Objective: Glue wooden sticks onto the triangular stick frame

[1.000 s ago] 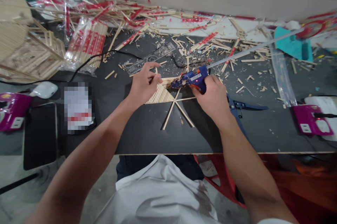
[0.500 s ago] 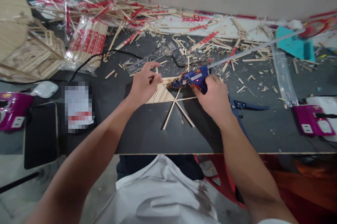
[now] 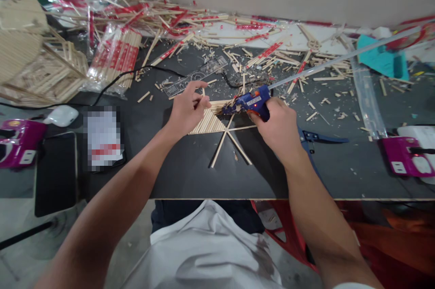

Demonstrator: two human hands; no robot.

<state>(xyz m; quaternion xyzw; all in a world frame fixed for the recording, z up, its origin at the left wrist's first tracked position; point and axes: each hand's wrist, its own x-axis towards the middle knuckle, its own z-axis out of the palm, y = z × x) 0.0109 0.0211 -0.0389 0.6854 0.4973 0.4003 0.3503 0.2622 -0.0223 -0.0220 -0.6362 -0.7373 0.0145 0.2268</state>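
Note:
My right hand [image 3: 280, 123] is wrapped round the handle of a blue hot glue gun [image 3: 253, 102], whose red light is lit. A long clear glue stick [image 3: 340, 59] sticks out of its back. The nozzle points left, low over a star-shaped frame of thin wooden sticks [image 3: 220, 146], partly filled with a panel of sticks laid side by side [image 3: 210, 122]. My left hand [image 3: 188, 110] is over the panel's left side, with index finger and thumb apart and the other fingers curled. Its underside is hidden, so I cannot tell how firmly it touches the panel.
Blue-handled pliers or cutters [image 3: 322, 137] lie right of my right hand. A clear ruler [image 3: 195, 75] lies behind the frame among wood scraps. Wrapped chopsticks [image 3: 113, 55], a stick-built structure [image 3: 22, 53] and a phone [image 3: 56, 175] are leftward; a purple power strip [image 3: 406, 155] is rightward.
The whole view shifts slightly. The glue stick reaches a little further to the upper right. Both hands and the glue gun keep nearly the same place over the frame.

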